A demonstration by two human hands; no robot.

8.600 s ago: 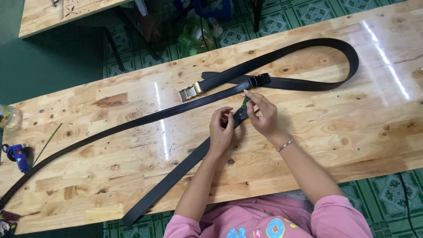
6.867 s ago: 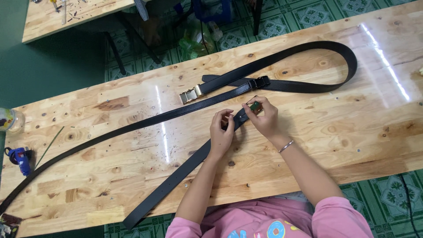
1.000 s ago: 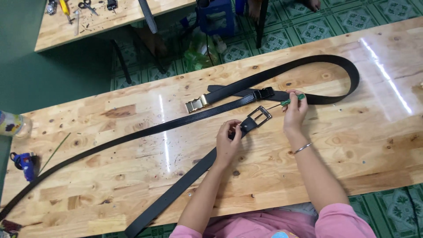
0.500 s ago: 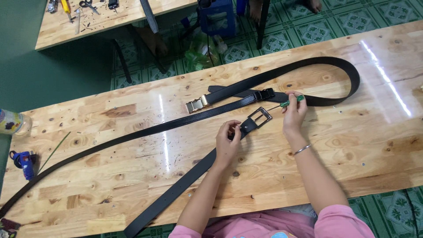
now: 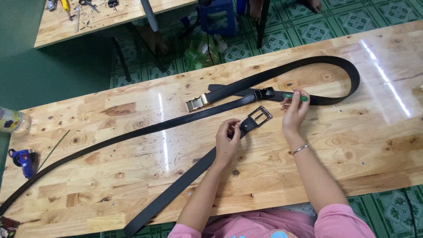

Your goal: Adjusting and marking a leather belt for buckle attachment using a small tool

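Observation:
My left hand [image 5: 228, 141] pinches the near black belt [image 5: 176, 187] just behind its silver square buckle [image 5: 260, 116], holding it flat on the wooden table [image 5: 110, 176]. My right hand [image 5: 294, 111] is raised beside the buckle and grips a small green-handled tool [image 5: 294, 96]. A second, longer black belt [image 5: 132, 132] with a gold buckle [image 5: 196, 103] loops across the far side of the table, its black buckle end [image 5: 265, 93] lying just beyond my right hand.
A blue tool [image 5: 23, 159] and a jar [image 5: 12, 120] sit at the table's left end. Another wooden table [image 5: 105, 17] with scissors and hand tools stands behind, with a blue stool [image 5: 217, 17] on the patterned green floor.
The silver buckle now sits on the near belt's end. My right hand has moved from the buckle to the right, holding the green tool near the long belt.

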